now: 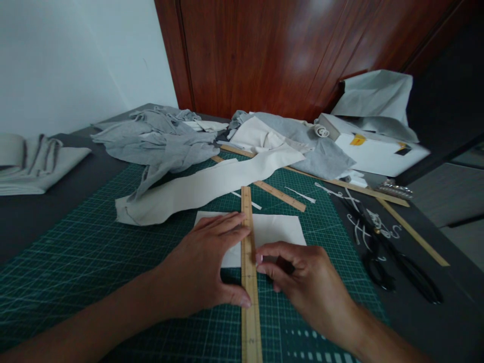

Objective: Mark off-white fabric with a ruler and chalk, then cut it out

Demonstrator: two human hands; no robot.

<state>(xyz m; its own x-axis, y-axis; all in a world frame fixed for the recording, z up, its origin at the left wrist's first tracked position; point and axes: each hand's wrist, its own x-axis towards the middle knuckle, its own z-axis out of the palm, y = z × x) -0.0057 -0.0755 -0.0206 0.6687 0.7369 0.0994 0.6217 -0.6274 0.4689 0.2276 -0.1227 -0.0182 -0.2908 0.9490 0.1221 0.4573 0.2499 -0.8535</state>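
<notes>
A wooden ruler runs lengthwise away from me across a white fabric piece on the green cutting mat. My left hand lies spread, its fingertips and thumb touching the ruler's left side and holding it down. Just right of the ruler, my right hand is closed in a pinch, thumb and index tips close to the ruler's edge over the fabric. Something small and pale shows at those tips; I cannot make out whether it is a held object or a fingernail.
Beyond lie a long cream fabric strip, grey crumpled cloth and a second wooden ruler. Black scissors rest at right among thread scraps. A white box stands behind. Folded fabric sits far left.
</notes>
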